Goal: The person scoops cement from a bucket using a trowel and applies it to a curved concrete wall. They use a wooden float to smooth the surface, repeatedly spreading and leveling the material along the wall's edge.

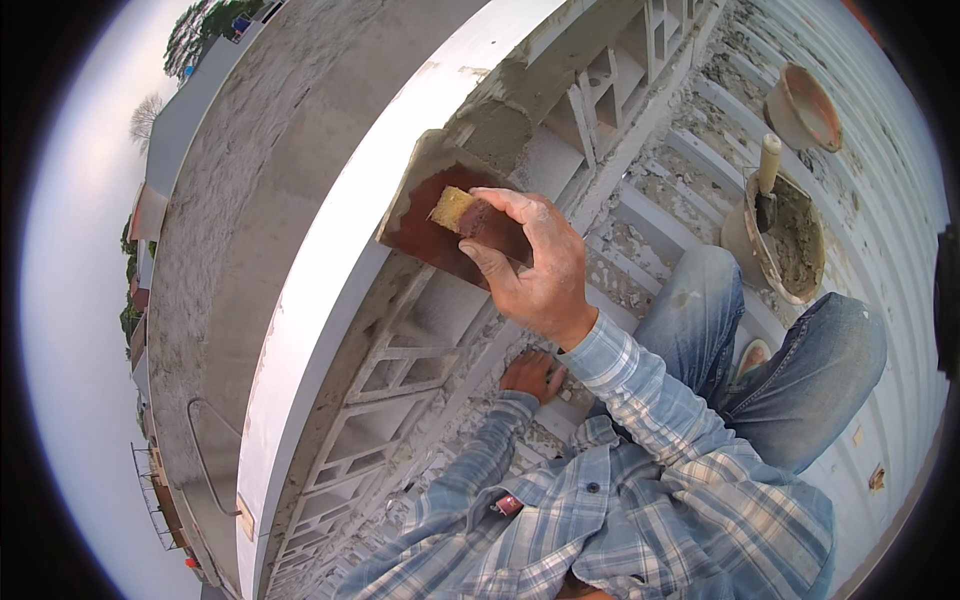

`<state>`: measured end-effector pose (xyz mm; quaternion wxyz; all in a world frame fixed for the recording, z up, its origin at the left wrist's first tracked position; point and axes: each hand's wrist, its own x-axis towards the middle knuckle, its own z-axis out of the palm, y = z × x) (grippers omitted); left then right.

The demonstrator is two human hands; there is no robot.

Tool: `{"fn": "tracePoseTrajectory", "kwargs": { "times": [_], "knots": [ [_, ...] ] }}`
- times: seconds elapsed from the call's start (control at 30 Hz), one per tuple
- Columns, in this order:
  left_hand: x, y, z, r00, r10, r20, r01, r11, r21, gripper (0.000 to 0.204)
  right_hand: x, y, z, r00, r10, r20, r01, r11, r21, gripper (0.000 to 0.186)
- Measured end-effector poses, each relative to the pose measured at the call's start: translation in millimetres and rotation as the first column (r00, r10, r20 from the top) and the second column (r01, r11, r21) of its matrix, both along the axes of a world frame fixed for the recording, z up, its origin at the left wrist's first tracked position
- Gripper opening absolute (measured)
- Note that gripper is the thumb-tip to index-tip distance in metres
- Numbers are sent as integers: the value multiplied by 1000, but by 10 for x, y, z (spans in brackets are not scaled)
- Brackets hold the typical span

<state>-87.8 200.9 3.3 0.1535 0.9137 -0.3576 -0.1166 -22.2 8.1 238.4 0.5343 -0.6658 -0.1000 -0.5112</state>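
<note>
My right hand (540, 255) pinches a yellow, rough-faced block (455, 210) with a reddish side between thumb and fingers. The block sits against a flat reddish-brown board (415, 222), shaped like a plastering float, with grey mortar smeared on its edges; I cannot tell whether the two are joined. Under the board runs a ledge bearing wet grey mortar (490, 130), beside a white beam (330, 235). Lower down, my left hand (533, 376) rests with fingers apart at the foot of the openwork blocks (375, 430), holding nothing.
To the right, a bucket (742, 240) holds grey mortar and a trowel (769, 165) with a pale handle. Another bucket (805, 110) stands farther off. Ridged sheeting (870, 200) strewn with mortar crumbs lies under my bent legs. Beyond the beam is a grey rendered surface (260, 200).
</note>
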Motion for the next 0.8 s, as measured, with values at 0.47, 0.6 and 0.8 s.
{"fn": "tracePoseTrajectory", "kwargs": {
  "times": [0.47,0.6,0.8],
  "knots": [
    [-23,-39,17,997,-19,69,20,1000,-12,33,835,-1317,269,816,-573,77,577,815,-48,49],
    [28,-78,29,999,-14,36,14,1000,9,33,751,-1655,526,910,-415,-20,415,905,95,42],
    [-18,-15,16,1000,-2,9,2,1000,3,33,393,-1013,290,992,98,-83,-74,963,257,44]
  ]
}}
